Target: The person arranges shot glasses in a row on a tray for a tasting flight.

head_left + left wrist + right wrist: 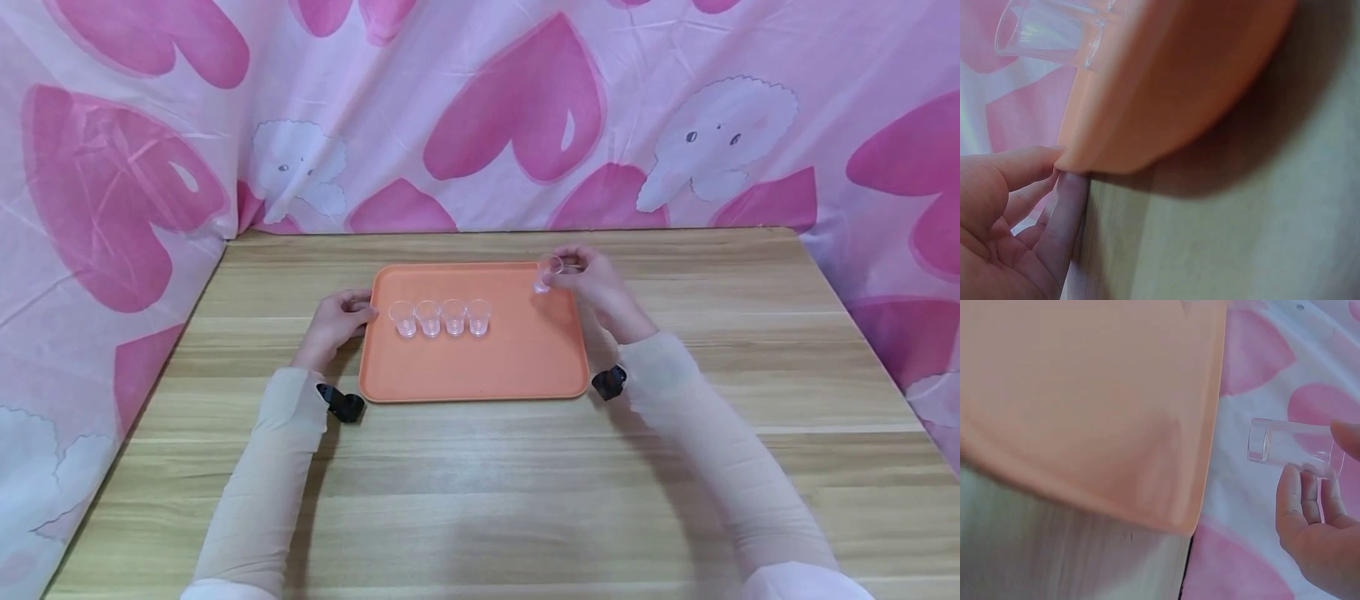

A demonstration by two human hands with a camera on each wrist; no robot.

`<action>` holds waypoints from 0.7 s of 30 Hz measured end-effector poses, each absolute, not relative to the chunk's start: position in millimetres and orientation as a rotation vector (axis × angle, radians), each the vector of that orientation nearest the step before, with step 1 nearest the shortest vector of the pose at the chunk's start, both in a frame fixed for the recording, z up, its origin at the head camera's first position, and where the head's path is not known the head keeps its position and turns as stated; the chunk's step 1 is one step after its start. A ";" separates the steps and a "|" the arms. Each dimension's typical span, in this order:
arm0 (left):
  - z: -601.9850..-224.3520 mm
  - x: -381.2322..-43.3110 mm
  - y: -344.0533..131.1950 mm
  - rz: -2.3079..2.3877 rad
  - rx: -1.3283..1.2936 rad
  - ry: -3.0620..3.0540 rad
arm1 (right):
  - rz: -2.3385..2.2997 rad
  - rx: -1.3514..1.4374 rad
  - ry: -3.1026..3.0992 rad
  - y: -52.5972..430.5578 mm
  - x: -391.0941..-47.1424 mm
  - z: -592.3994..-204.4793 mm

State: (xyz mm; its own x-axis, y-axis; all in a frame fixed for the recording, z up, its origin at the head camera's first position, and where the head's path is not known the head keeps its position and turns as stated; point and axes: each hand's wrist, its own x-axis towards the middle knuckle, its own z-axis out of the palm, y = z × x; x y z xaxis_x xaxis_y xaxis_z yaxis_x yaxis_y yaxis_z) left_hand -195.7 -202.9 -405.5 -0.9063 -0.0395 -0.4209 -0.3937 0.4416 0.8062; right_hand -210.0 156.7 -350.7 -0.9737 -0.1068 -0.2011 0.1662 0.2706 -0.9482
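Observation:
An orange tray [465, 367] lies on the wooden table. Several small clear plastic cups [453, 321] stand upright in a row on its left half. At the tray's left rim is my left hand [335, 321]; in the left wrist view, its thumb and fingers [1029, 167] pinch the edge. My right hand [600, 287] holds another clear cup [1291, 440] between thumb and fingers near its rim, over the tray's far right corner. That cup looks upright or slightly tilted, with its base apart from the tray in the right wrist view.
The wooden table [465, 492] stretches out around the tray. Behind it and at both sides hangs a pink curtain [390, 125] with hearts and white animal figures. A black wrist camera [347, 406] sits beside the left sleeve, another [609, 382] beside the right.

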 end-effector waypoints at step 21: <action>-404.5 -194.7 -203.4 1.467 -0.353 2.361 | -1.591 -0.099 2.331 118.6 -193.2 -365.3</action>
